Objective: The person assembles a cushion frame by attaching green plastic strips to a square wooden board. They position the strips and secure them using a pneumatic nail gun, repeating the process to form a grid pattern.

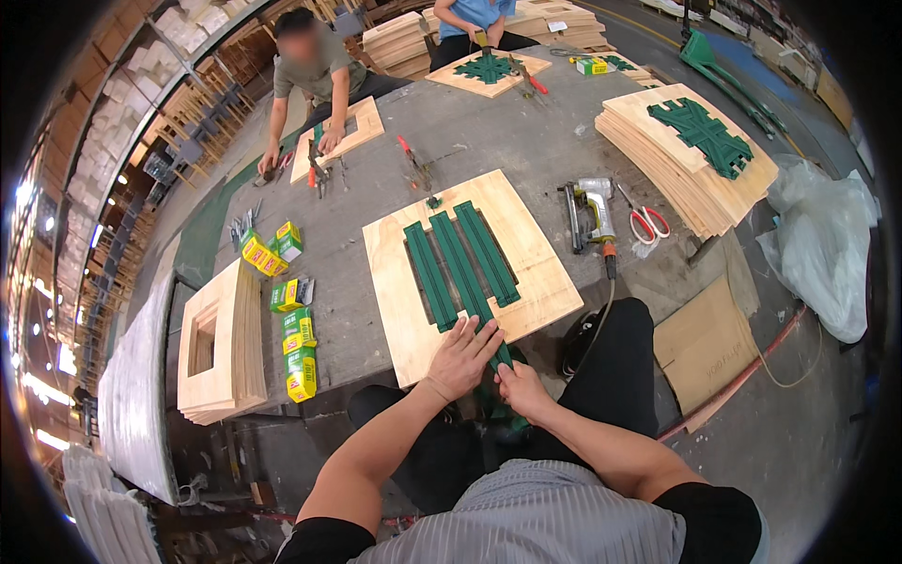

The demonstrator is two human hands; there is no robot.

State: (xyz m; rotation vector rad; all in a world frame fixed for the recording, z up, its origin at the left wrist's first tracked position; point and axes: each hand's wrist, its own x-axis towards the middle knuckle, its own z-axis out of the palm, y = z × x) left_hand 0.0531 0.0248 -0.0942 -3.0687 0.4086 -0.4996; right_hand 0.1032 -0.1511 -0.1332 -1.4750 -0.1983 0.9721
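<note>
A square plywood frame [385, 273] with a cut-out in its middle lies in front of me at the table's near edge. Three green webbing straps run side by side over the opening: a left strap [427, 273], a longer middle strap [458, 256] and a right strap [486, 252]. My left hand [462, 360] lies with outstretched fingers on the frame's near edge, touching the middle strap. Just right of it, my right hand [524, 392] is closed around that strap's near end, which hangs past the edge. Its fingertips are partly hidden.
A nail gun [594, 211] with a hose and red-handled scissors [648, 224] lie to the right. Pincers [413, 162] lie farther back. Small boxes [299, 329] and stacked frames [246, 348] stand left; more boards [648, 160] are at right. Two people work across the table [376, 226].
</note>
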